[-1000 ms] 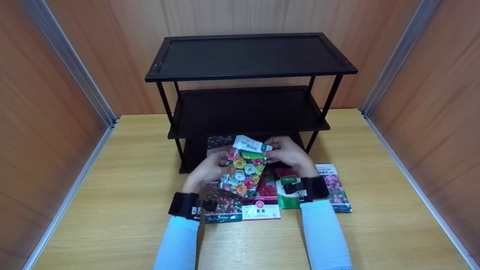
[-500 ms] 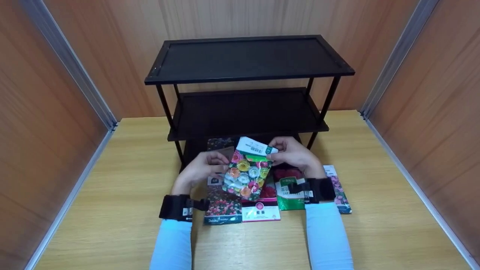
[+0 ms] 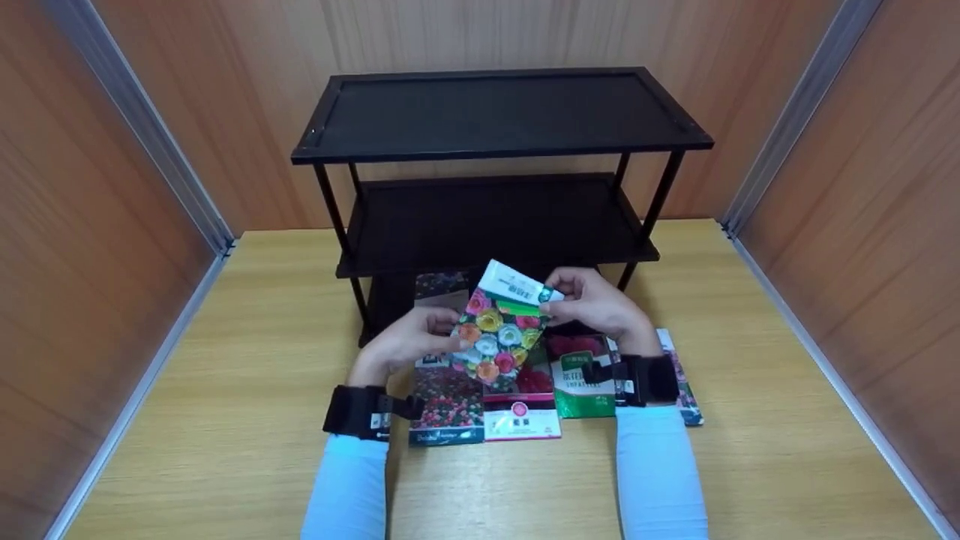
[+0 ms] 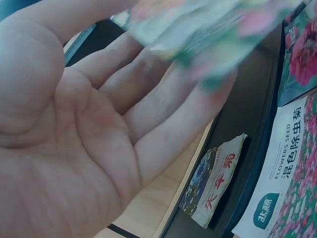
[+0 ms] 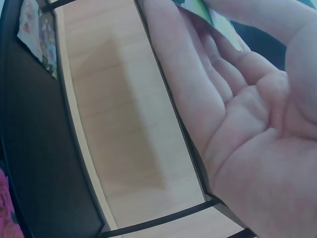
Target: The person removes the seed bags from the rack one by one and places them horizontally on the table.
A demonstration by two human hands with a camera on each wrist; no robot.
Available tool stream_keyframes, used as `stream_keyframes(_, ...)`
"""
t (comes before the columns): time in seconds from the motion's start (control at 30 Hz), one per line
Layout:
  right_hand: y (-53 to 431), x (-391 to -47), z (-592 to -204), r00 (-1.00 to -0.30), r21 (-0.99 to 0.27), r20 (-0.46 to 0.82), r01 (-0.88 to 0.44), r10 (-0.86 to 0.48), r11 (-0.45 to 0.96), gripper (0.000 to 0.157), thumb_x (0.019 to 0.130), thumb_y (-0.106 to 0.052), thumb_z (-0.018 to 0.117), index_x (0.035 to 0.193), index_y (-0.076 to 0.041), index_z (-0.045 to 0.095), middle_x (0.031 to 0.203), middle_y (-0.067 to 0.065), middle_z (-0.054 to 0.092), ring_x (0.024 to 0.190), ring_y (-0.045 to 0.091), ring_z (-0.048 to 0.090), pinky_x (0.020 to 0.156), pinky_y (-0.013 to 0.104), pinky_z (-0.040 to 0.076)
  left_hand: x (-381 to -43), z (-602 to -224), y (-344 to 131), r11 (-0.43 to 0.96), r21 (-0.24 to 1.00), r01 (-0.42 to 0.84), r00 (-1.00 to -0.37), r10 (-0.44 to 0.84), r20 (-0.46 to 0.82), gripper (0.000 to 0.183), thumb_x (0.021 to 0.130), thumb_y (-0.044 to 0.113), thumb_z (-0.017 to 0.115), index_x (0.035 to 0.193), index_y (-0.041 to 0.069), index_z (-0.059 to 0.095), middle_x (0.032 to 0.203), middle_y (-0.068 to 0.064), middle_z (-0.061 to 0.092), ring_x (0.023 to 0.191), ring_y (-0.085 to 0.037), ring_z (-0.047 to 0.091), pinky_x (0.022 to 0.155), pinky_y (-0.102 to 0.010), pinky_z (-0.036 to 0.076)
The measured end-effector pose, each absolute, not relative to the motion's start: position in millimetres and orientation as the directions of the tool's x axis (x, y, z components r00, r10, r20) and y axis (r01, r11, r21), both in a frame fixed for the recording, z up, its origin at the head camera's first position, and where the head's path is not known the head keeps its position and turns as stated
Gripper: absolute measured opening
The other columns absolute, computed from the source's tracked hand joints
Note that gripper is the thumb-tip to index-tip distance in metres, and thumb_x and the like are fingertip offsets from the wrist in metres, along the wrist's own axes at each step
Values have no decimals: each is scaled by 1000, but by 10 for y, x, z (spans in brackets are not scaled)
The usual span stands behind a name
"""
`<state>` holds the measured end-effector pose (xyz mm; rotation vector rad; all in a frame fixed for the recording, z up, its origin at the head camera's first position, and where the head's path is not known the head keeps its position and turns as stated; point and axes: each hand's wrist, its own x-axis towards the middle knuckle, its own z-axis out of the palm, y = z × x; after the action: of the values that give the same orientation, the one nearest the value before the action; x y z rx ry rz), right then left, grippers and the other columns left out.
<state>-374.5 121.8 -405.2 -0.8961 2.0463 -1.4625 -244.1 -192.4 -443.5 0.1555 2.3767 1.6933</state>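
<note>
Both hands hold a flower seed packet, tilted, in front of the black rack. It has roses of several colours and a white top strip. My left hand pinches its left edge, thumb on the printed face; in the left wrist view the packet is blurred and lies across the fingers. My right hand pinches its upper right corner between thumb and fingers. Below lie a red-and-pink flower packet, a white-banded packet and a green-and-white packet. The right forearm partly covers another packet.
A three-tier black rack stands against the wood back wall. In the left wrist view, a small packet with red characters lies on a dark shelf. Wood panels enclose the table on both sides.
The held packet has moved up and to the right, and the right hand has moved right with it. More of the green-and-white packet shows now.
</note>
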Motion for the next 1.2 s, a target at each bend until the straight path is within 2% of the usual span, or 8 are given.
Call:
stream_keyframes(0.13, 1192, -3736, -4056, -691, -953, 10, -226, -723, 203, 18, 99, -5, 74, 113, 0, 65, 108, 8, 80, 97, 17, 81, 90, 45, 69, -2445, -4431, -1914, 317, 948, 5, -981, 187, -58, 27, 100, 18, 78, 123, 4, 77, 104, -5, 83, 86, -11, 73, 82, -27, 60)
stream_keyframes(0.23, 1167, -3728, -4054, -680, -952, 14, -234, -733, 199, 19, 99, -7, 75, 114, -1, 65, 108, 7, 79, 97, 16, 81, 89, 40, 70, -2444, -4434, -1923, 335, 942, 35, -988, 153, -18, 24, 100, 18, 79, 121, 5, 79, 98, -1, 81, 83, -12, 70, 82, -27, 58)
stream_keyframes(0.37, 1171, -3712, -4030, -685, -943, 22, -256, -728, 212, 22, 98, -9, 77, 115, -1, 66, 104, 3, 77, 95, 14, 77, 85, 31, 68, -2424, -4423, -1956, 393, 916, 79, -992, 123, 32, 17, 99, 17, 79, 113, 8, 81, 90, 5, 72, 76, -13, 58, 77, -28, 51)
stream_keyframes(0.57, 1154, -3675, -3992, -698, -912, 42, -319, -715, 258, 24, 98, -13, 79, 118, 0, 71, 105, 4, 78, 94, 13, 72, 81, 24, 61, -2395, -4363, -1954, 423, 900, 110, -992, 105, 72, 14, 99, 15, 78, 112, 11, 83, 98, 2, 74, 75, -14, 57, 73, -25, 49)
stream_keyframes(0.77, 1056, -3666, -4024, -678, -884, 53, -374, -733, 282, 16, 100, -16, 77, 111, -4, 76, 105, 7, 81, 87, 12, 71, 80, 22, 59, -2390, -4338, -1888, 427, 899, 94, -995, 73, 70, 16, 100, 16, 78, 115, 15, 82, 107, -3, 77, 77, -17, 61, 72, -25, 51)
stream_keyframes(0.9, 1074, -3664, -4021, -704, -893, 68, -359, -707, 272, 14, 101, -13, 76, 111, -4, 75, 104, 7, 81, 87, 12, 70, 79, 22, 58, -2399, -4331, -1885, 363, 928, 86, -996, 12, 88, 18, 101, 16, 77, 118, 11, 79, 110, -6, 78, 84, -15, 67, 76, -27, 58)
stream_keyframes(1.03, 1131, -3669, -3984, -738, -918, 80, -316, -670, 239, 21, 103, -13, 74, 120, -1, 73, 108, 7, 81, 90, 10, 73, 81, 22, 60, -2427, -4315, -1904, 234, 968, 92, -993, -54, 107, 29, 100, 12, 78, 127, 4, 72, 115, -10, 80, 87, -14, 74, 79, -32, 67)
stream_keyframes(1.2, 1138, -3665, -3940, -794, -950, 91, -251, -601, 187, 28, 104, -13, 72, 129, 0, 69, 105, -3, 78, 91, 8, 73, 83, 22, 61, -2438, -4289, -1897, 150, 983, 110, -989, -83, 124, 36, 101, 14, 77, 134, 2, 69, 113, -7, 81, 88, -14, 76, 79, -32, 68)
